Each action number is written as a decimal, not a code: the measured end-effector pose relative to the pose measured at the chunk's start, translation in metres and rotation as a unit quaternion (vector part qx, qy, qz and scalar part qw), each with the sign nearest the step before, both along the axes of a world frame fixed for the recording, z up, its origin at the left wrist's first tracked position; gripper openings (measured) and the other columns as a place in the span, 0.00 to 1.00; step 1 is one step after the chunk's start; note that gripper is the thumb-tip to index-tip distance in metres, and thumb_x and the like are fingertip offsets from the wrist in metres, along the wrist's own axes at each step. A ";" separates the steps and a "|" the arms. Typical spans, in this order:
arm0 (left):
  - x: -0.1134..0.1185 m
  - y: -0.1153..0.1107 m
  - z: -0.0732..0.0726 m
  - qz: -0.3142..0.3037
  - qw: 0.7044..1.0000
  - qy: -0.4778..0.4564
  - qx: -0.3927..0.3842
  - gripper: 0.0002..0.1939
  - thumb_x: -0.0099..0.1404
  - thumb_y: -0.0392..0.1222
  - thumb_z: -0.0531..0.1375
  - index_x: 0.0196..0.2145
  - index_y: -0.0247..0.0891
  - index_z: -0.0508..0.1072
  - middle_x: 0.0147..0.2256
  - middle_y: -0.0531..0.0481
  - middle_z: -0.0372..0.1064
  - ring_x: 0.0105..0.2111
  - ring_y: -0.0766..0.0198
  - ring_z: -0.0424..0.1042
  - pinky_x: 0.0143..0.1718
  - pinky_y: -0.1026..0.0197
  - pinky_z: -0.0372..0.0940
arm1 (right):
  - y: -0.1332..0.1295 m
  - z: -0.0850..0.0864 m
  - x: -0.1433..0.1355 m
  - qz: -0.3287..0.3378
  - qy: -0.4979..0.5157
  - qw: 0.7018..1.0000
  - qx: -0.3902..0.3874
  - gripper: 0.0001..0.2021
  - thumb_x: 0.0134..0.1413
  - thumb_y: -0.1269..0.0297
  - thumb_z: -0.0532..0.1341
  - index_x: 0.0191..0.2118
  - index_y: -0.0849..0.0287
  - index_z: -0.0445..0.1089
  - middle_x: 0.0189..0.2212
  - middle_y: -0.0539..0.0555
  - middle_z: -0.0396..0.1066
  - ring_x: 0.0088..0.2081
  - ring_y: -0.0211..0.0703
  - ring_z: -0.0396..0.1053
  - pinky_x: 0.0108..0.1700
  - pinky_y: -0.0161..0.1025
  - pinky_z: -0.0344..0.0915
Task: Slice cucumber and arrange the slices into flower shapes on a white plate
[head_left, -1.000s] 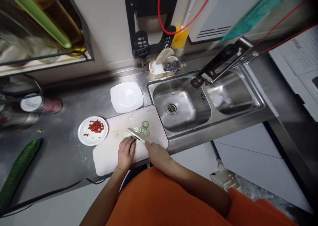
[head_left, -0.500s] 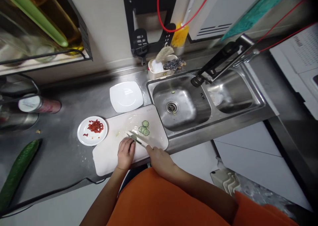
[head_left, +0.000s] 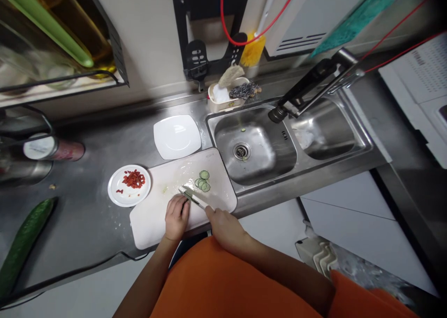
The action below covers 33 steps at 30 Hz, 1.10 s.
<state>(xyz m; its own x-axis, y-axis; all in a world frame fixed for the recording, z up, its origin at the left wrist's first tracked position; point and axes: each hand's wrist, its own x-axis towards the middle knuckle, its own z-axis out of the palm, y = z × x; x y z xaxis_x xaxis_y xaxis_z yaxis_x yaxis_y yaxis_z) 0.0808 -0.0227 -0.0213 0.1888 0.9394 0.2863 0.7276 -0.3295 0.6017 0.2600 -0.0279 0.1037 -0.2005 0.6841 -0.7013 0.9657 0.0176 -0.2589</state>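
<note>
Along the smooth steel counter (head_left: pixel 94 183), a round white plate (head_left: pixel 117 180) of wrinkled red pieces is crowding the left edge of the pale cutting board (head_left: pixel 152 225), while a glossy squarish plate (head_left: pixel 177 137) is bordering its far edge and a metal sink (head_left: pixel 254 169) its right. Thin, moist cucumber slices (head_left: pixel 202 185) are lying on the board. The right hand (head_left: pixel 226 226) is keeping its grip wrapped around the knife (head_left: pixel 196 200); the left hand (head_left: pixel 176 215) is curling beside the blade, its grip too hidden to tell.
</note>
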 end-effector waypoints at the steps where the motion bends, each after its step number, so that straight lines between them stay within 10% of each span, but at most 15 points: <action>1: 0.000 0.000 0.000 0.000 1.000 0.000 -0.002 0.09 0.64 0.38 0.55 0.42 0.37 0.71 0.40 0.43 0.71 0.44 0.58 0.69 0.49 0.51 0.65 | 0.001 0.000 0.000 0.001 -0.001 1.000 0.000 0.16 0.59 0.79 0.44 0.46 0.60 0.62 0.34 0.59 0.72 0.38 0.48 0.73 0.33 0.36 0.65; 33: 0.002 0.002 0.003 0.007 0.999 -0.021 -0.027 0.10 0.65 0.37 0.55 0.42 0.37 0.72 0.40 0.44 0.73 0.44 0.59 0.70 0.50 0.51 0.64 | 0.020 -0.014 -0.011 0.000 0.026 1.000 -0.007 0.17 0.59 0.79 0.44 0.49 0.62 0.62 0.36 0.60 0.73 0.41 0.45 0.72 0.38 0.35 0.65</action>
